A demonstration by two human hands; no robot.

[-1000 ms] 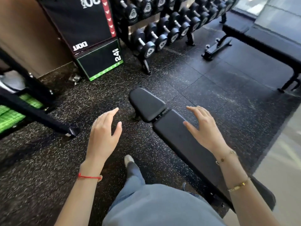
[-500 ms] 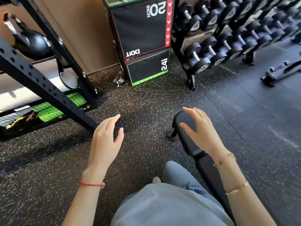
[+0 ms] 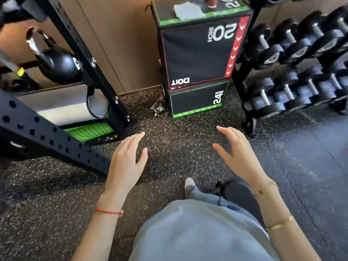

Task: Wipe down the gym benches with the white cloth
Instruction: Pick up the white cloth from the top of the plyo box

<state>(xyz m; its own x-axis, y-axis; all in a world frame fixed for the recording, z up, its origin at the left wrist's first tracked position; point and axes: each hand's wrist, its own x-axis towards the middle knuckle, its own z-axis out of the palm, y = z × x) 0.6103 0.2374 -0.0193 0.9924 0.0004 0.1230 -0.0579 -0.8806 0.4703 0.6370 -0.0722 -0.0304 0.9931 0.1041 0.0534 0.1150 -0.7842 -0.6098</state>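
Right now both hands float over the speckled floor (image 3: 169, 140) and hold nothing. On the left hand (image 3: 126, 162) the grip is spread, fingers straight. On the right hand (image 3: 239, 155) it is spread too. Up ahead, the white cloth (image 3: 188, 11) lies flat on top of the black jump box (image 3: 195, 53). Only a dark bit of the bench (image 3: 237, 193) shows, under the right wrist. Dumbbells (image 3: 293, 91) sit on a rack at the right.
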